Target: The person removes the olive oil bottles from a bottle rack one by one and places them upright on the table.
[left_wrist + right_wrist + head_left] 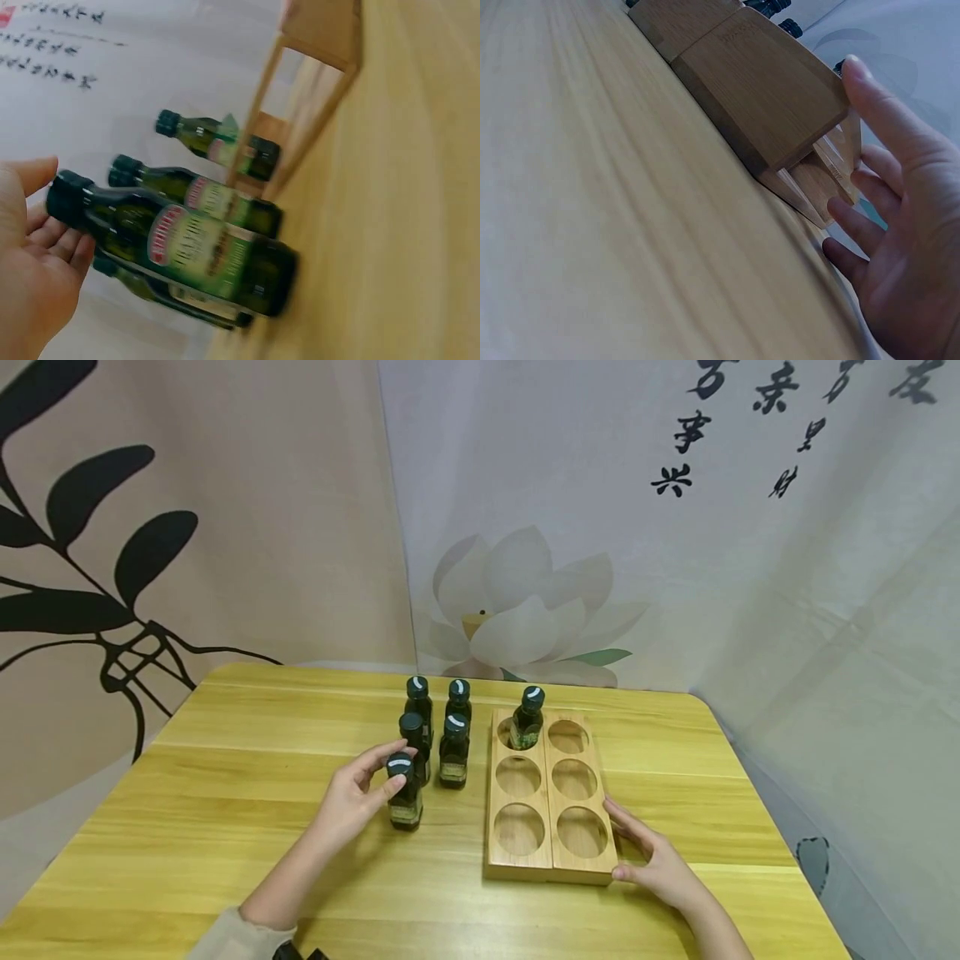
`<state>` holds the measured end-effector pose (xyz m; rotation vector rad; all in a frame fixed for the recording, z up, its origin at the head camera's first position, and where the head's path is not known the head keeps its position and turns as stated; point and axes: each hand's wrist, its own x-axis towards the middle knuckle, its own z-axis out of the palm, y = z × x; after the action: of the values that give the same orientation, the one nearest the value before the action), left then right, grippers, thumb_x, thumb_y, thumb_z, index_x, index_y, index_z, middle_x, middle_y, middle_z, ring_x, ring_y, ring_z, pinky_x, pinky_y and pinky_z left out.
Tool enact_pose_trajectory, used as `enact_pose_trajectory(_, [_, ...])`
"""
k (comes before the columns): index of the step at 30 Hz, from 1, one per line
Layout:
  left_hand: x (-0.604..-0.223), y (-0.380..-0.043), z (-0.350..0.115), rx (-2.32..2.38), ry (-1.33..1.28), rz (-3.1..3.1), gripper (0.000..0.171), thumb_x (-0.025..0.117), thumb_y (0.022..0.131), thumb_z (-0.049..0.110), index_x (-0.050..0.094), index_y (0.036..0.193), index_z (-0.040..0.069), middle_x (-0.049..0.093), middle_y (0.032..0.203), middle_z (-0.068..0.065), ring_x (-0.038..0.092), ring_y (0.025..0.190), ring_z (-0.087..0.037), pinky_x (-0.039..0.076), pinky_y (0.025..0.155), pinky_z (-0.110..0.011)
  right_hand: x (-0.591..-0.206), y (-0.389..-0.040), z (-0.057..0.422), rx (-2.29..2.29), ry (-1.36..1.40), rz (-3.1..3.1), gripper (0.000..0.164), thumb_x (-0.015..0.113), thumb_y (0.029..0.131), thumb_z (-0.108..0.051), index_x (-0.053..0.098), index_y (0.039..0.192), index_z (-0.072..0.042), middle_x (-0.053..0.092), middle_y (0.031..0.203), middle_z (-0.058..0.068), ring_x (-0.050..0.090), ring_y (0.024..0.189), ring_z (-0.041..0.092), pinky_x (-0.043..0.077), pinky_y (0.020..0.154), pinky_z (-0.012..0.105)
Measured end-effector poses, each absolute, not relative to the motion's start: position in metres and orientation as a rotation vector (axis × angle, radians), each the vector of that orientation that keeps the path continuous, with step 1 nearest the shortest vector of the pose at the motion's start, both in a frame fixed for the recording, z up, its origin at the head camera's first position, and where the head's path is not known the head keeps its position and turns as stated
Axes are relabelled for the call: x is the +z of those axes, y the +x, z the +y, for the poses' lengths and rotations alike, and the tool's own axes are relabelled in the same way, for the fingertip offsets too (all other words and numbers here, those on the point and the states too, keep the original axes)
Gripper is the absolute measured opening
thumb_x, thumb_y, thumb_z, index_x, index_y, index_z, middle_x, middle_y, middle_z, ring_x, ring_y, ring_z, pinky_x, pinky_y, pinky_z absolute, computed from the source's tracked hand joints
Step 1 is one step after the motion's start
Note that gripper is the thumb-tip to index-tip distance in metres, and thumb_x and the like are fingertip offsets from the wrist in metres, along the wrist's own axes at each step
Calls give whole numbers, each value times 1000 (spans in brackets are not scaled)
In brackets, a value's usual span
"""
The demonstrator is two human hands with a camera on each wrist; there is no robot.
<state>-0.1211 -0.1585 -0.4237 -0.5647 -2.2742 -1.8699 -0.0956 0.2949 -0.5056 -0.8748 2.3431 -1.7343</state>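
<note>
My left hand (358, 789) reaches around the cap of the nearest small dark green glass bottle (406, 810), thumb on the near side and fingers beyond. In the left wrist view, this bottle (199, 244) has a green and yellow label, and the loosely bent fingers (56, 236) sit beside its cap. Several like bottles (453, 756) stand close behind it. My right hand (656, 864) rests against the right side and near corner of a wooden bottle rack (551, 847), fingers relaxed. One bottle (527, 722) leans in the rack's far left hole.
The rack has two joined strips with three round holes each. Its open end frame (814, 176) shows in the right wrist view. All stands on a wood-grain table (225, 827), with a printed cloth (525, 485) hanging behind.
</note>
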Motion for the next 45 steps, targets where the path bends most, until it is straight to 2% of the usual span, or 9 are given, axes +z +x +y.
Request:
enact_pose_trajectory(6, [-399,-124,-154,-1805,-634,-2209,46,66,89,-1,53,133,0,62,122,-11,52,117,-21,33,103,-21,-506,-96,295,-1735,-862,2352,85,77,77,1,31,149,-3,26,154,16,40,130,12,26,105,19])
enact_pose_trajectory(12, [-375,-124,-140,-1848,-674,-2153,47,65,89,0,53,135,6,60,126,-8,50,119,-21,32,105,-25,-506,-96,295,-1725,-834,2358,85,77,78,-1,32,149,-6,26,154,14,41,129,12,26,104,18])
enact_pose_trajectory(17, [-359,-125,-118,-1855,-724,-2094,49,66,88,-3,52,135,3,60,126,-11,51,119,-23,33,106,-35,-505,-95,294,-1726,-818,2349,84,77,79,-4,32,149,-8,26,154,12,40,129,12,27,104,19])
enact_pose_trajectory(19, [-355,-127,-109,-1866,-738,-2076,50,67,87,-3,53,135,5,60,126,-10,51,120,-22,33,106,-38,-505,-95,294,-1717,-829,2356,84,77,79,-3,32,149,-7,26,154,13,40,130,13,27,104,19])
enact_pose_trajectory(24, [-353,-135,-85,-1911,-771,-2027,53,69,87,0,51,136,5,59,127,-9,51,120,-23,34,106,-40,-506,-95,294,-1711,-839,2362,85,77,78,-1,31,149,-6,27,154,14,41,129,14,26,104,19])
enact_pose_trajectory(34, [-358,-160,-43,-1948,-677,-2080,54,71,88,10,50,137,6,58,130,-10,51,119,-21,36,102,-47,-504,-94,294,-1709,-836,2370,85,77,77,1,32,149,-5,27,153,16,42,128,13,26,103,18])
enact_pose_trajectory(40, [-362,-175,-20,-1984,-600,-2137,60,73,87,18,48,141,12,54,136,-4,48,124,-17,35,104,-41,-503,-94,294,-1719,-850,2366,86,77,76,2,31,149,-4,26,153,18,42,128,13,26,104,18])
enact_pose_trajectory(45, [-371,-192,-5,-1946,-554,-2183,59,72,88,21,47,141,11,53,137,-4,45,127,-17,34,106,-37,-503,-93,293,-1714,-858,2373,87,77,75,5,31,149,-3,26,153,19,42,128,14,26,104,18])
